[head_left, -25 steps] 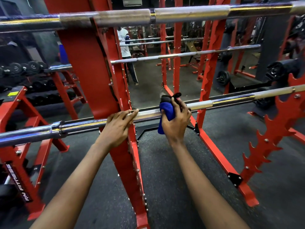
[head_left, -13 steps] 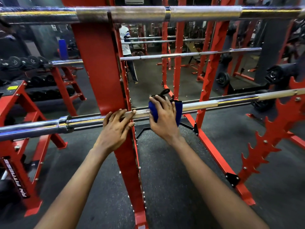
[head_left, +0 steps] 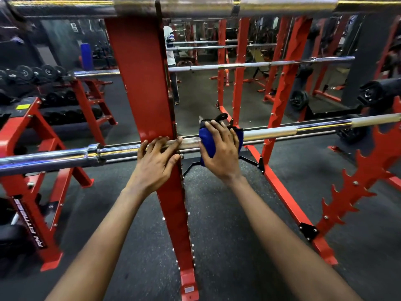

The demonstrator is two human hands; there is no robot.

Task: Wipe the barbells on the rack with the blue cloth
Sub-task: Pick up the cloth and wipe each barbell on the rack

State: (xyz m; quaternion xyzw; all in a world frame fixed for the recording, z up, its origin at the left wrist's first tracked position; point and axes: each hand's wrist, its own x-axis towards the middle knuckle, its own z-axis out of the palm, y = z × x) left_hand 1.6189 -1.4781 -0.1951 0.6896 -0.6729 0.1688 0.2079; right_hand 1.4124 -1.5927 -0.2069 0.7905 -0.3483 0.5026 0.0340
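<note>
**Mid-wipe on the lower barbell**

The red rack (head_left: 147,83) carries two bars near me. I judge the upper barbell (head_left: 173,6) is yet to do. On the lower barbell (head_left: 271,132), my left hand (head_left: 152,168) rests with fingers spread, gripping nothing. Just beside it, my right hand (head_left: 221,153) wraps the blue cloth (head_left: 207,144) around the shaft.

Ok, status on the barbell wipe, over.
Right hand grips blue cloth against lower barbell. Left hand rests on it, fingers spread. Red upright directly behind left hand.
</note>
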